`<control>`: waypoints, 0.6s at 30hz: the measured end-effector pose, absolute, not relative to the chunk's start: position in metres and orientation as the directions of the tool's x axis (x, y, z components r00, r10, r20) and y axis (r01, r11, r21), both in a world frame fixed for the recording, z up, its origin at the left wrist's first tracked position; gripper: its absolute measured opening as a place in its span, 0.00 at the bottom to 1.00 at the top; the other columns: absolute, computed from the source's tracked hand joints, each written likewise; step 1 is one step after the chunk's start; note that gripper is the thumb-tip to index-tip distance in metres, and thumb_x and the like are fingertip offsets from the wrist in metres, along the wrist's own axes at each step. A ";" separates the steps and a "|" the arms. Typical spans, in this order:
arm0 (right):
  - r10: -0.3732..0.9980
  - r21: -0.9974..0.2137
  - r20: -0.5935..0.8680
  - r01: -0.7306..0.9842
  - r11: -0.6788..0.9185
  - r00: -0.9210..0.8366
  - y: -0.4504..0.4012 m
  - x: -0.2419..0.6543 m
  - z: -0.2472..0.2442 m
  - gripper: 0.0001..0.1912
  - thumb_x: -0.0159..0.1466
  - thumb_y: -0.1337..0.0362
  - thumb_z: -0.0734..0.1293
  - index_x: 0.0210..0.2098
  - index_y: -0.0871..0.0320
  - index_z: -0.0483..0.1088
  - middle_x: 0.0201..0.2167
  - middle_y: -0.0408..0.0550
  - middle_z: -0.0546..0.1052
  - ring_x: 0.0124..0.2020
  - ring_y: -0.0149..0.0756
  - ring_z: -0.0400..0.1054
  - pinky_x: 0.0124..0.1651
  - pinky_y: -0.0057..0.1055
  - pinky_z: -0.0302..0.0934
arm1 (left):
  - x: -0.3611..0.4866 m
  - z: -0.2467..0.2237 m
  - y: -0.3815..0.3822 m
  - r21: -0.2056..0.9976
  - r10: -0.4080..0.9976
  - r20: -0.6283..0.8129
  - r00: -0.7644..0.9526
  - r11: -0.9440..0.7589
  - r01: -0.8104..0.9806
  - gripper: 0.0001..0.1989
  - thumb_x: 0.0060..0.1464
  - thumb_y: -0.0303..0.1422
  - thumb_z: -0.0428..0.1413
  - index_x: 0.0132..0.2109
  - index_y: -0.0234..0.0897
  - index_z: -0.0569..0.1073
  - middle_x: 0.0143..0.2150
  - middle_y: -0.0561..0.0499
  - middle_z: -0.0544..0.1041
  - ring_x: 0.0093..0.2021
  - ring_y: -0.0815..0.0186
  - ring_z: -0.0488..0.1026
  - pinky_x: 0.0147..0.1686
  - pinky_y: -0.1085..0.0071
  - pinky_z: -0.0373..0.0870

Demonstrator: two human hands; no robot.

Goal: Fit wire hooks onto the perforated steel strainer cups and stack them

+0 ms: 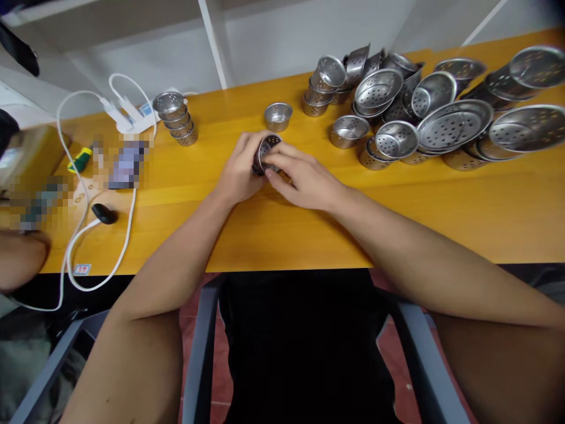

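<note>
My left hand point(241, 172) wraps round a small perforated metal cup point(269, 142), tipped on its side above the wooden table. At the cup's mouth, the fingers and thumb of my right hand point(306, 176) are bent round the rim, partly hiding it; whether another cup nests inside cannot be made out. Just beyond my hands stands a single small metal cup point(278, 117). A stack of similar perforated cups point(176, 119) leans to the left of it.
Many perforated metal cups point(378, 91) crowd the right back, some stacked, some tilted. On the left lie a white power strip point(132, 121), a white cable point(129, 229), a phone point(128, 165) and a black plug-like object point(105, 214). Another person's arm point(22, 259) rests at the far left.
</note>
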State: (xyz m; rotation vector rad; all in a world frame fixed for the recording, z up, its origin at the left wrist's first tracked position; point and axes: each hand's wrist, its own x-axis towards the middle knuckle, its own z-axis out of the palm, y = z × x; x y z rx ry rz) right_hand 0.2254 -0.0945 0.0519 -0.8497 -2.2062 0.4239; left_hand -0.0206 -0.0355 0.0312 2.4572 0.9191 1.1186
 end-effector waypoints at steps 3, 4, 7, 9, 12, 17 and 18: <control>0.702 -0.566 0.506 0.421 0.709 -0.501 -0.092 0.227 0.050 0.13 0.90 0.53 0.65 0.58 0.51 0.80 0.65 0.59 0.82 0.62 0.58 0.80 0.70 0.60 0.78 | -0.022 0.027 -0.033 0.447 0.669 0.561 0.488 -0.741 0.501 0.32 0.76 0.46 0.70 0.80 0.56 0.73 0.73 0.44 0.82 0.74 0.46 0.83 0.79 0.46 0.84; 0.707 -0.584 0.506 0.408 0.702 -0.494 -0.091 0.228 0.050 0.13 0.91 0.51 0.65 0.57 0.50 0.79 0.63 0.59 0.82 0.60 0.57 0.79 0.69 0.59 0.78 | -0.023 0.025 -0.031 0.422 0.659 0.572 0.488 -0.747 0.514 0.34 0.76 0.46 0.70 0.81 0.54 0.72 0.73 0.43 0.82 0.74 0.45 0.82 0.80 0.44 0.84; 0.722 -0.621 0.516 0.379 0.686 -0.461 -0.088 0.230 0.050 0.20 0.91 0.42 0.66 0.52 0.50 0.76 0.55 0.56 0.81 0.54 0.54 0.77 0.65 0.57 0.78 | -0.022 0.022 -0.026 0.377 0.623 0.603 0.499 -0.773 0.510 0.36 0.78 0.52 0.69 0.83 0.49 0.71 0.72 0.40 0.82 0.72 0.43 0.80 0.80 0.37 0.82; 0.735 -0.638 0.528 0.372 0.674 -0.426 -0.086 0.229 0.050 0.27 0.90 0.34 0.66 0.48 0.49 0.74 0.49 0.55 0.79 0.52 0.53 0.75 0.63 0.56 0.77 | -0.020 0.023 -0.027 0.402 0.627 0.591 0.507 -0.774 0.489 0.37 0.81 0.60 0.66 0.83 0.50 0.70 0.72 0.40 0.81 0.73 0.43 0.79 0.78 0.38 0.83; 0.757 -0.668 0.536 0.361 0.651 -0.374 -0.084 0.228 0.050 0.35 0.86 0.25 0.67 0.42 0.49 0.71 0.42 0.52 0.74 0.47 0.51 0.72 0.59 0.55 0.75 | -0.018 0.029 -0.034 0.475 0.681 0.524 0.511 -0.732 0.489 0.38 0.84 0.64 0.62 0.84 0.49 0.69 0.76 0.41 0.78 0.78 0.45 0.76 0.82 0.43 0.79; 0.785 -0.727 0.518 0.309 0.613 -0.338 -0.079 0.227 0.047 0.41 0.84 0.24 0.71 0.34 0.50 0.63 0.36 0.48 0.68 0.39 0.43 0.64 0.46 0.46 0.67 | -0.016 0.029 -0.037 0.528 0.693 0.494 0.525 -0.719 0.452 0.36 0.83 0.62 0.66 0.83 0.50 0.69 0.77 0.42 0.78 0.80 0.45 0.75 0.86 0.45 0.73; 0.789 -0.737 0.514 0.297 0.607 -0.337 -0.078 0.227 0.047 0.41 0.84 0.25 0.72 0.33 0.51 0.62 0.35 0.47 0.68 0.38 0.42 0.63 0.44 0.45 0.64 | -0.016 0.027 -0.035 0.517 0.674 0.519 0.525 -0.737 0.435 0.36 0.83 0.62 0.66 0.82 0.51 0.70 0.75 0.42 0.78 0.78 0.45 0.77 0.84 0.44 0.75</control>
